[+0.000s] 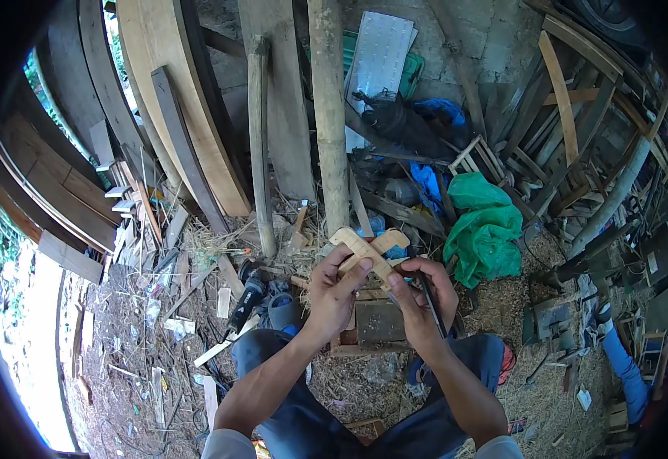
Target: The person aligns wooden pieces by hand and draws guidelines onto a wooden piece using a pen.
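Two light, curved wooden pieces [368,254] cross each other in an X between my hands. My left hand [332,289] is closed on the pieces at their left side, its thumb pressed on the wood. On the lower right end, my right hand [424,294] pinches the wood with its thumb. A dark, narrow tool [432,306] lies along the palm of my right hand, pointing down; its kind is unclear. Below the hands sits a wooden block [380,321] between my knees.
A black power tool [248,298] lies left of my knees among wood scraps. A green plastic bag [484,229] is at the right. Long boards [188,115] and a round post [328,115] stand ahead. Stacked wooden frames [571,99] are at the upper right.
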`<state>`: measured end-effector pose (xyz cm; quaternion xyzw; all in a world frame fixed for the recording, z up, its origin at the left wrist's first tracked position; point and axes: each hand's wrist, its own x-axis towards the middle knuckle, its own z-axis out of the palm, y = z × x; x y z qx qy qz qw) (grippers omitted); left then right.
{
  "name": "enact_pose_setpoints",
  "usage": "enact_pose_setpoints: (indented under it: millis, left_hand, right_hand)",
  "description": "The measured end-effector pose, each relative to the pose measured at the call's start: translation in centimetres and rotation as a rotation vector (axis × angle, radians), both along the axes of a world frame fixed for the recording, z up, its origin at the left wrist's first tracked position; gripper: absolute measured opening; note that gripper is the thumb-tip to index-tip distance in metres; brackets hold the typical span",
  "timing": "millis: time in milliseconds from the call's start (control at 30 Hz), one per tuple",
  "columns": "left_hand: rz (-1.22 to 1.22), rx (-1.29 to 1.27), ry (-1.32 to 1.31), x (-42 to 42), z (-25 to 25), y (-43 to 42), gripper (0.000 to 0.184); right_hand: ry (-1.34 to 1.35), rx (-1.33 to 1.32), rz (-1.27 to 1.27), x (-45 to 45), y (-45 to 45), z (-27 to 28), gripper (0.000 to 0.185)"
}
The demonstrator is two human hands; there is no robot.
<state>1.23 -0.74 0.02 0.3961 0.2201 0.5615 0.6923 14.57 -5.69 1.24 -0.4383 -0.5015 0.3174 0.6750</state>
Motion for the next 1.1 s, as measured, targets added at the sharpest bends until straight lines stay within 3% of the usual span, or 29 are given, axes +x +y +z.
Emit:
enact_pose_setpoints:
  millis: [467, 1100]
  left_hand:
    - [-0.034, 0.025, 0.022, -0.3, 0.2, 0.3, 0.037]
    - [-0.032, 0.027, -0.027, -0.6, 0.2, 0.3, 0.035]
  right_hand:
    - [-0.107, -0.029, -0.051, -0.1, -0.1, 0.1, 0.019]
    - [-0.199, -0.104, -0.103, -0.1, -0.5, 1.3, 0.017]
